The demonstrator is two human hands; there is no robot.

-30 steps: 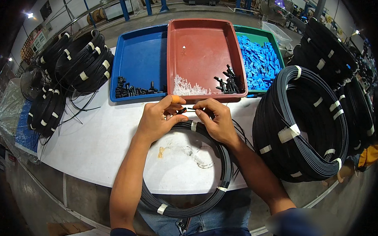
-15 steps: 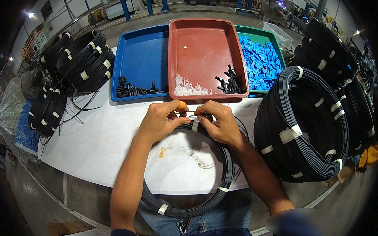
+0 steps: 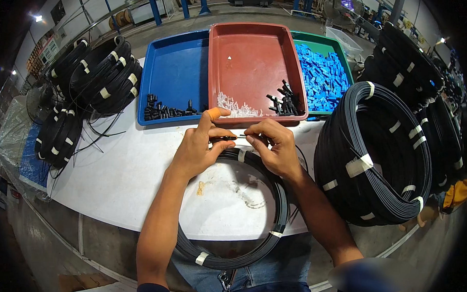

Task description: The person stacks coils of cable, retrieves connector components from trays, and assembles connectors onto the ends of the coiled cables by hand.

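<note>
My left hand [image 3: 195, 147] pinches a small black cylindrical piece [image 3: 224, 139] between thumb and a finger. Its index finger, wearing an orange finger cover [image 3: 215, 113], is raised off the piece. Facing it a short way to the right, my right hand [image 3: 273, 147] is closed on the end of a thin black cable [image 3: 243, 136], whose tip points at the piece. Whether tip and piece touch I cannot tell. Below both hands lies a black cable coil [image 3: 282, 196] bound with white tape, reaching over the table's front edge toward my lap.
Behind my hands stand a blue tray [image 3: 175, 60] with black pieces, a red tray [image 3: 251, 52] with clear and black pieces, and a green tray [image 3: 338, 49] of blue parts. Taped cable coils [image 3: 321, 158] stand at right, more coils [image 3: 107, 78] at left, on the white table [image 3: 116, 170].
My left index finger has lifted away from the small black piece, which shows more now. My right hand has shifted slightly to the right.
</note>
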